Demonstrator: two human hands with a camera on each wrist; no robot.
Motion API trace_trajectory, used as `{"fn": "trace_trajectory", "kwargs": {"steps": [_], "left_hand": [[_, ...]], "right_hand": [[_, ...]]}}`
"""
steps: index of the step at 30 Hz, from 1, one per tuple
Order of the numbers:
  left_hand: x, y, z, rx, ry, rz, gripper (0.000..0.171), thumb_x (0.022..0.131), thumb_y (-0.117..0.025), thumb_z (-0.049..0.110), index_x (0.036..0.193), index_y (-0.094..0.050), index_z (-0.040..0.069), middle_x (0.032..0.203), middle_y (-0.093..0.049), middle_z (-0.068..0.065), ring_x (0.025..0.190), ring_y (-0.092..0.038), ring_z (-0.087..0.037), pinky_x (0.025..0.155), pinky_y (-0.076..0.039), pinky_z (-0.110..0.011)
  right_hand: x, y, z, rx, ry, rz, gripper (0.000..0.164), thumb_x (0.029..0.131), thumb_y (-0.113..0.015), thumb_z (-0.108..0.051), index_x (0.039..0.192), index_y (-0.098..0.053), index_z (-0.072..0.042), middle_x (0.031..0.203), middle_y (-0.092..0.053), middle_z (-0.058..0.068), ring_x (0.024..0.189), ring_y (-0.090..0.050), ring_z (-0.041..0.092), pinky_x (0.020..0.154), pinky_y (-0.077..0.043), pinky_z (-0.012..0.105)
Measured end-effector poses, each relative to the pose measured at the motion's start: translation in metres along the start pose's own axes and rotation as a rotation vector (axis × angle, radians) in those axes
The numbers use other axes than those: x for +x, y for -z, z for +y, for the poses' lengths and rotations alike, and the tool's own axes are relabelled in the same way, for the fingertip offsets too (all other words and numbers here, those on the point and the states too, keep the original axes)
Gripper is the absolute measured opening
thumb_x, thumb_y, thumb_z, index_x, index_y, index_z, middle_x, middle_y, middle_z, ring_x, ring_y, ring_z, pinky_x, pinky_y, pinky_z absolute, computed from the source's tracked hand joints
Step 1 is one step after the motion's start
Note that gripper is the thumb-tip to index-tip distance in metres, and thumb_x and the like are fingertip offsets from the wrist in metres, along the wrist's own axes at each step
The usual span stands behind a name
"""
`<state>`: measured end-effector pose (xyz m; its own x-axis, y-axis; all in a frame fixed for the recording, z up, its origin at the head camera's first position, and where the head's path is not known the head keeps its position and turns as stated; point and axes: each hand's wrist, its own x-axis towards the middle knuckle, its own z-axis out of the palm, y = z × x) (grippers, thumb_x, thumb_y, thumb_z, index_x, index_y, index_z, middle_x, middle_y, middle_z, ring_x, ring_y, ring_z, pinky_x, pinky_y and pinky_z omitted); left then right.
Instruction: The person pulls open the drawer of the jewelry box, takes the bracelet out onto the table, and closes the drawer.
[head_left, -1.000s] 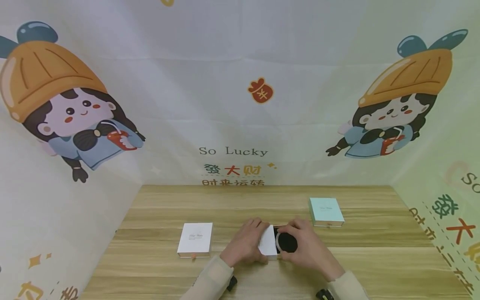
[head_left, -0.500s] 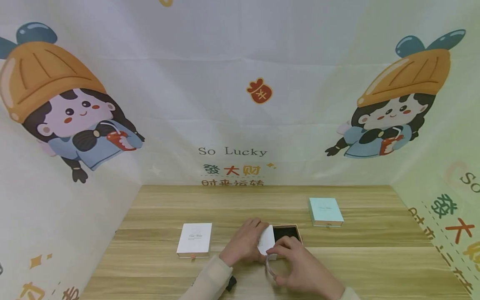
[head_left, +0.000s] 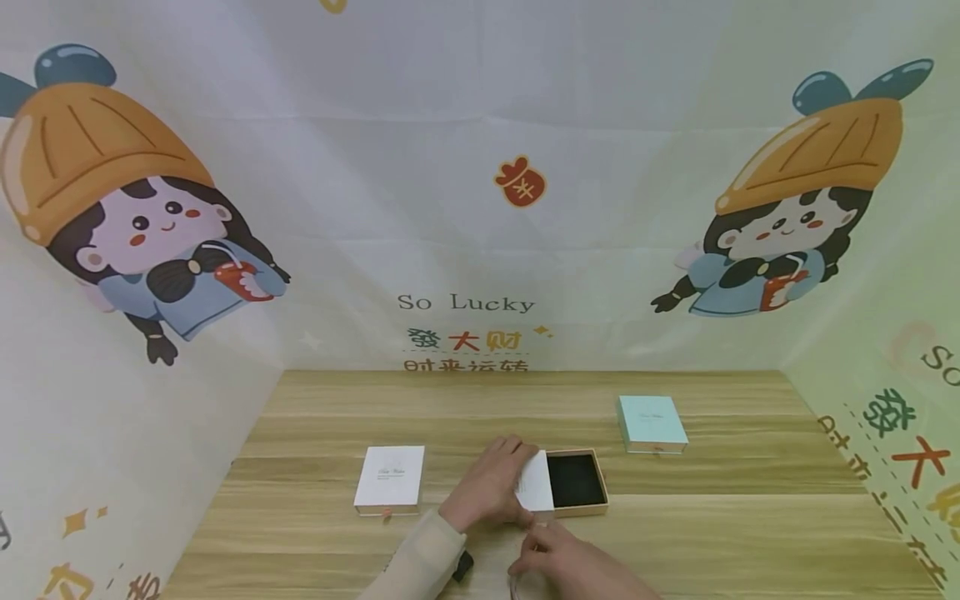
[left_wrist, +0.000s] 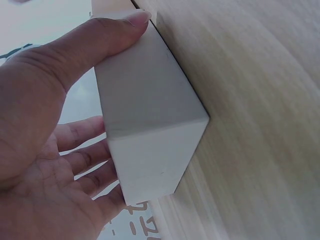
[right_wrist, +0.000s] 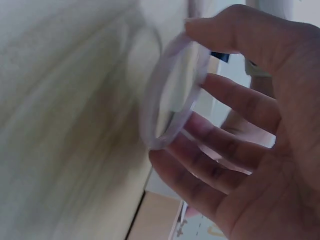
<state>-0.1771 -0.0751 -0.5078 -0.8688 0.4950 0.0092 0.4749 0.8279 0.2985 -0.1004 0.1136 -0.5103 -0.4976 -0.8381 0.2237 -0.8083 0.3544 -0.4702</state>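
My left hand (head_left: 486, 490) holds the white sleeve (head_left: 536, 483) of a small drawer box steady on the table. In the left wrist view, the thumb lies along one side of the sleeve (left_wrist: 145, 90) and the fingers are at the other. To the right, the drawer (head_left: 602, 504) is pulled partway out, showing its bare black lining. Nearer the front edge, my right hand (head_left: 577, 567) pinches a pale, translucent bangle. The right wrist view has the bangle (right_wrist: 151, 107) tilted just above or at the wood, between thumb and fingertips; contact cannot be told.
A white box (head_left: 389, 479) with lettering lies left of my hands. Farther back on the right is a mint-green box (head_left: 652, 422). A printed cloth (head_left: 465, 233) with cartoon figures stands behind and beside the wooden table (head_left: 750, 467).
My right hand has lifted the bangle out of the drawer and brought it toward the front and slightly left. The left hand stays on the sleeve.
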Motion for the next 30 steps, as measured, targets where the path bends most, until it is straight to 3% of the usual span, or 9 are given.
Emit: {"fn": "trace_trajectory", "kwargs": {"steps": [7,12,23,30], "left_hand": [[-0.001,-0.001,0.0,-0.019,0.008,-0.012,0.099,0.061,-0.099,0.037,0.145,-0.053,0.012,0.131,-0.058,-0.001,0.121,-0.051,-0.019,0.108,-0.047,-0.032],[-0.001,0.0,0.0,-0.025,0.009,-0.01,0.099,0.061,-0.099,0.037,0.145,-0.052,0.013,0.132,-0.058,-0.001,0.121,-0.051,-0.019,0.108,-0.047,-0.033],[-0.002,0.003,0.001,-0.022,0.004,-0.01,0.099,0.061,-0.099,0.037,0.144,-0.053,0.012,0.131,-0.058,-0.002,0.121,-0.052,-0.019,0.107,-0.048,-0.033],[-0.002,0.003,0.001,-0.005,-0.002,-0.003,0.098,0.06,-0.099,0.036,0.144,-0.054,0.012,0.13,-0.059,-0.002,0.12,-0.052,-0.019,0.108,-0.048,-0.032]], "right_hand": [[0.001,-0.007,-0.006,0.016,-0.133,-0.159,0.028,0.095,-0.07,-0.041,0.113,-0.078,-0.021,0.106,-0.063,-0.009,0.091,-0.045,-0.004,0.067,-0.043,0.011],[0.004,-0.008,-0.011,-0.007,-0.172,-0.209,0.029,0.096,-0.068,-0.043,0.114,-0.078,-0.022,0.109,-0.065,-0.009,0.092,-0.049,-0.002,0.065,-0.046,0.013],[-0.001,-0.018,0.002,-0.078,0.005,-0.119,0.028,0.099,-0.065,-0.04,0.113,-0.076,-0.019,0.111,-0.067,-0.002,0.097,-0.054,0.005,0.079,-0.047,0.015],[-0.002,-0.009,0.004,-0.155,0.117,-0.003,0.026,0.096,-0.068,-0.039,0.112,-0.076,-0.02,0.116,-0.07,0.001,0.105,-0.058,0.013,0.088,-0.052,0.022]]}}
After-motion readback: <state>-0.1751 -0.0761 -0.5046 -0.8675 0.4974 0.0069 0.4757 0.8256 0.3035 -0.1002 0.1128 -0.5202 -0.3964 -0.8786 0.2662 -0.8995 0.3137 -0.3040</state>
